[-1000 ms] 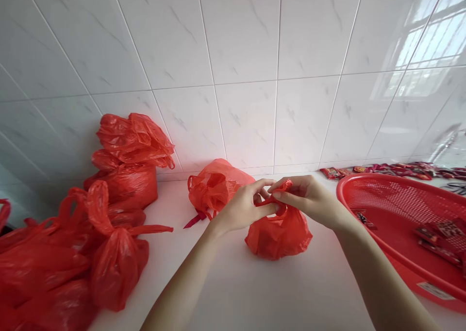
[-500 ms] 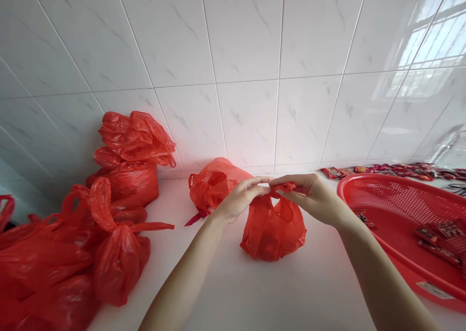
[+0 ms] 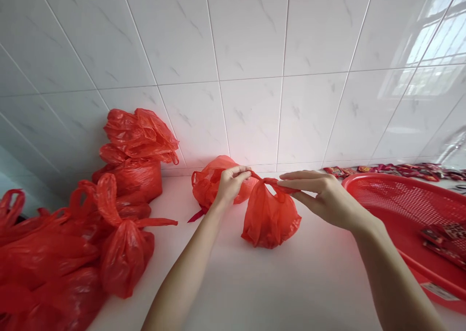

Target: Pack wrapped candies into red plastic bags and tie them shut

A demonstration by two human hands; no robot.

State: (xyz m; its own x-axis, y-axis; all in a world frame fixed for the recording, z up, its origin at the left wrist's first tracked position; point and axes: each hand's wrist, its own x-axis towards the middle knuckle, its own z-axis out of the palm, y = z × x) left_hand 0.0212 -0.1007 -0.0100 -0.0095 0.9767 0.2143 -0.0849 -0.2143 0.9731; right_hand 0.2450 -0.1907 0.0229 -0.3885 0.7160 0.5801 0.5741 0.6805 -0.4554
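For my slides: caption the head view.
Left hand and right hand holding a red plastic bag by its handles.

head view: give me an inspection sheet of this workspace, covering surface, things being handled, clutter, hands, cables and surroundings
Surface: white countertop, smooth-looking.
Handled things: held red bag, upright, its top strips drawn out between the hands.
Clutter: piled red bags at left; another red bag behind the left forearm; red basket at right with packets inside; row of wrapped packets along the wall.
Hands: left hand pinches one strip with its fingers; right hand touches the other side, its grip partly hidden.
Cables: nothing seen.
Surroundings: tiled wall with a window reflection at upper right.
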